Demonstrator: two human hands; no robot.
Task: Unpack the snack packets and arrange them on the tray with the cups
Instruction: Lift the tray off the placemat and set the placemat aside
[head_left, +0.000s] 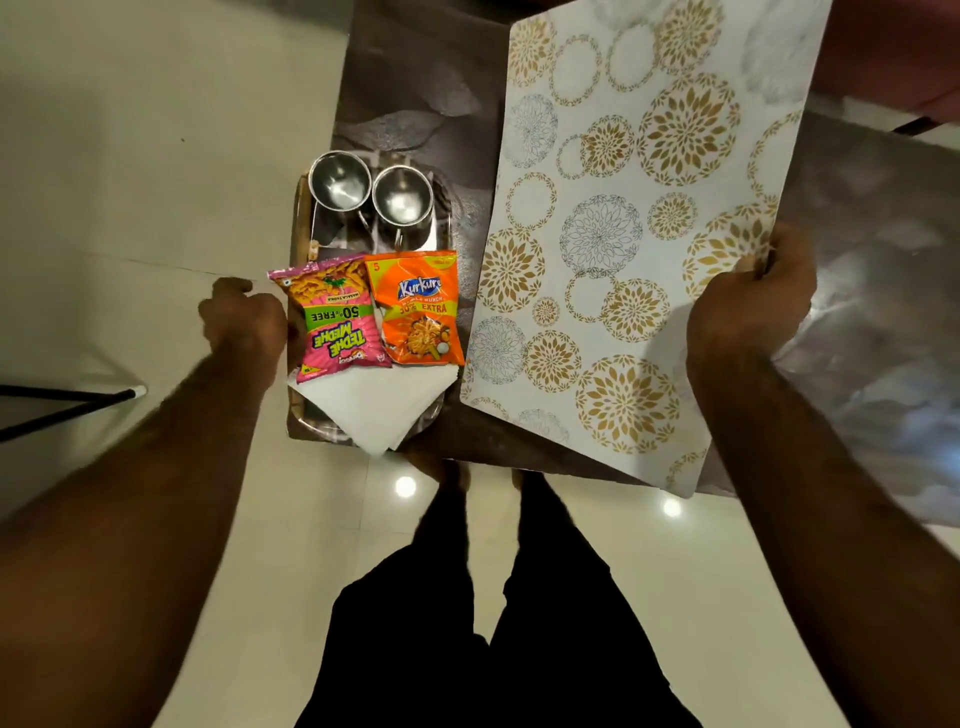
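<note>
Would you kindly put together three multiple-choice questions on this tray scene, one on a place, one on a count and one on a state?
1. Where does the orange packet lie?
A. Held up in the air.
B. On the tray, right of the pink packet.
C. Left of the pink packet, off the tray.

2. How many steel cups stand on the tray?
A. One.
B. Four.
C. Two.

3. What is the right hand doing?
A. Gripping the edge of the placemat.
B. Holding a cup.
C. Hanging free.

Answers:
1 B: both packets lie side by side on the tray, the orange one to the right.
2 C: two cups stand next to each other at the tray's far end.
3 A: the hand is curled round the placemat's edge.
</note>
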